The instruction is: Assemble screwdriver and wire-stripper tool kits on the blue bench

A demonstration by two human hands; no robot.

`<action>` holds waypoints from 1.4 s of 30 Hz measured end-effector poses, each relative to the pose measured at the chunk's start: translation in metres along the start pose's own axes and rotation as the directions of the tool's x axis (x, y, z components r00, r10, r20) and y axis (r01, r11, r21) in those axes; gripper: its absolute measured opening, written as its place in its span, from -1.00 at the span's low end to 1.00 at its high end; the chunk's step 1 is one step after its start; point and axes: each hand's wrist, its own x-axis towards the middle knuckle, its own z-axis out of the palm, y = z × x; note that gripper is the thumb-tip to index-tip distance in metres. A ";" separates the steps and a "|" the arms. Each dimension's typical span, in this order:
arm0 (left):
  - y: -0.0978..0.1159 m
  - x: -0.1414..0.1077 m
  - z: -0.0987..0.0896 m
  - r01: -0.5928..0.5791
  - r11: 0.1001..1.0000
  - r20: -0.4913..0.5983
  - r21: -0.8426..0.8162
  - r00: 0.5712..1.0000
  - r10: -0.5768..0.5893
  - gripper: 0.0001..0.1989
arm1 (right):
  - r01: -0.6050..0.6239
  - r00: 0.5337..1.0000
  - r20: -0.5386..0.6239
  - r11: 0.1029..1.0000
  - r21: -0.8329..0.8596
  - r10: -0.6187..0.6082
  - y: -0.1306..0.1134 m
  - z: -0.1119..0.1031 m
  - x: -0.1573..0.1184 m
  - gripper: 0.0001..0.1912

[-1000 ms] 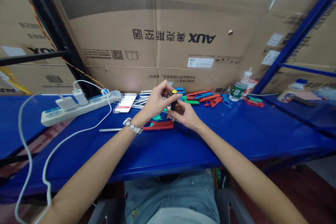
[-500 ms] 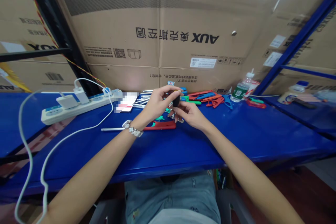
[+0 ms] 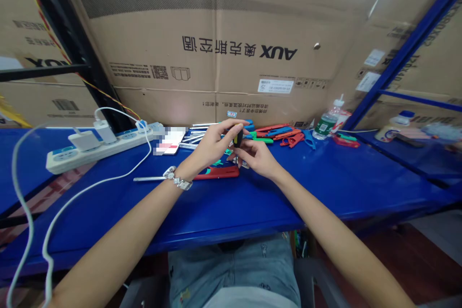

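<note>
Near the middle of the blue table, my left hand is closed on a small black and yellow tool, which stands roughly upright between the two hands. My right hand is closed beside its lower end, with the fingers pinched on a small part too hidden to name. Below the hands lies a red plastic piece with a bit of green on it. A metal rod runs out to its left, partly behind my left wrist.
A white power strip with plugged chargers and a cable lies at the left. Metal rods lie behind my left hand. Red and blue plastic pieces and a bottle are at the back right. Cardboard stands behind.
The whole view has shifted slightly. The tool between my hands now shows yellow as well as black and looks more upright. Both hands stay closed at the same place.
</note>
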 end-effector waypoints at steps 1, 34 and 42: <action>-0.001 0.001 0.003 0.014 1.000 -0.044 -0.002 0.999 -0.014 -0.74 | 0.014 0.999 -0.039 1.000 -0.026 -0.015 0.002 0.001 0.000 -0.63; -0.016 0.005 0.006 0.040 0.995 -0.157 -0.093 0.986 -0.055 -0.76 | 0.038 0.988 -0.147 0.999 -0.020 -0.041 0.003 0.001 0.005 -0.55; -0.009 0.001 0.001 0.062 0.996 -0.007 -0.057 0.998 -0.062 -0.67 | -0.050 0.998 0.046 0.998 0.034 0.049 -0.008 -0.003 0.006 -0.56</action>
